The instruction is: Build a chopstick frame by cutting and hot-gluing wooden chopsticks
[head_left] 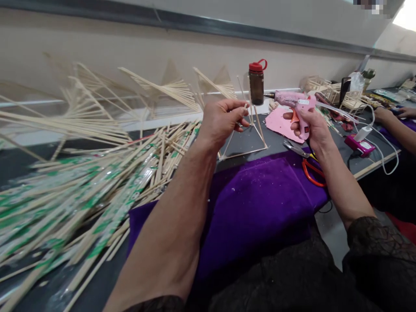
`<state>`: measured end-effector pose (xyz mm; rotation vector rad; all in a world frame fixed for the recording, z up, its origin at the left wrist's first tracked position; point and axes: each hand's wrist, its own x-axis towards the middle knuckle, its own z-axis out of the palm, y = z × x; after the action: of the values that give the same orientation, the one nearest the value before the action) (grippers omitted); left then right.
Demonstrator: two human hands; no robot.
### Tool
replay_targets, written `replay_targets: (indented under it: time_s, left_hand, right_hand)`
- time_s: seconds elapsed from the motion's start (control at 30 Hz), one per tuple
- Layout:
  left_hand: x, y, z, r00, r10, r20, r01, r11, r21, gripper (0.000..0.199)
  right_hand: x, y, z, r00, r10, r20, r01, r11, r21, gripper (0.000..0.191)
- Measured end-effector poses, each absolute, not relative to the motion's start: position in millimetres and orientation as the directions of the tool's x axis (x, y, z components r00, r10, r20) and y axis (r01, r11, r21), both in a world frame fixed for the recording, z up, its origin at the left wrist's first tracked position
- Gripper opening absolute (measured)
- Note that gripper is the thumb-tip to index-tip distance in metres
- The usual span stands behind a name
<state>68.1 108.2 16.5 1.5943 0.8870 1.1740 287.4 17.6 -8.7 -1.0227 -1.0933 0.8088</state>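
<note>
My left hand (226, 119) pinches a thin wooden stick (246, 105) above a small frame of sticks (245, 152) on the dark table. Upright sticks rise from the frame beside my fingertips. In my right hand (312, 123) is a pink glue gun (294, 100), its nozzle pointing left toward the upright sticks, with fingers around the handle near the orange trigger. Beneath the glue gun lies a pink sheet (282, 125). Scissors with red and yellow handles (312, 174) rest near my right wrist, partly on a purple cloth (256, 203).
Packaged wooden sticks (107, 190) heap across the left. Fan-like stick structures (162, 91) stand along the wall. A bottle with a red lid (256, 84) stands at the back. A magenta power adapter (359, 145) with white cables sits right, near another person's hands (386, 118).
</note>
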Motion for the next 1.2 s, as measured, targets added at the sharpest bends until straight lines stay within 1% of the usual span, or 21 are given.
replay_targets:
  time_s: [0.2, 0.43, 0.63, 0.87, 1.07, 1.2]
  left_hand:
    - [67.8, 108.0, 16.7, 0.292, 0.915, 0.279, 0.024, -0.299, 0.954, 0.013]
    - [67.9, 112.7, 11.7, 0.285, 0.915, 0.285, -0.016, -0.293, 0.956, 0.010]
    - [66.7, 110.9, 12.4, 0.321, 0.900, 0.295, 0.019, -0.318, 0.948, 0.004]
    - [68.1, 106.2, 15.8, 0.318, 0.914, 0.253, 0.029, -0.276, 0.961, 0.006]
    - [68.4, 107.3, 15.0, 0.316, 0.918, 0.241, 0.011, -0.257, 0.966, 0.006]
    - [67.4, 105.9, 16.0, 0.344, 0.906, 0.245, 0.029, -0.271, 0.962, 0.006]
  right_hand:
    - [274.6, 12.6, -10.7, 0.308, 0.863, 0.400, 0.036, 0.410, -0.912, 0.041]
    - [265.6, 10.0, -11.0, 0.339, 0.850, 0.404, 0.164, 0.369, -0.915, 0.040]
    - [262.6, 9.6, -13.8, 0.304, 0.839, 0.451, 0.154, 0.424, -0.892, 0.041]
    - [259.2, 10.5, -15.2, 0.318, 0.855, 0.410, 0.197, 0.364, -0.910, 0.046]
    - [260.2, 12.2, -18.9, 0.300, 0.860, 0.413, 0.204, 0.366, -0.908, 0.038]
    - [261.3, 13.2, -20.2, 0.288, 0.860, 0.421, 0.187, 0.380, -0.906, 0.037]
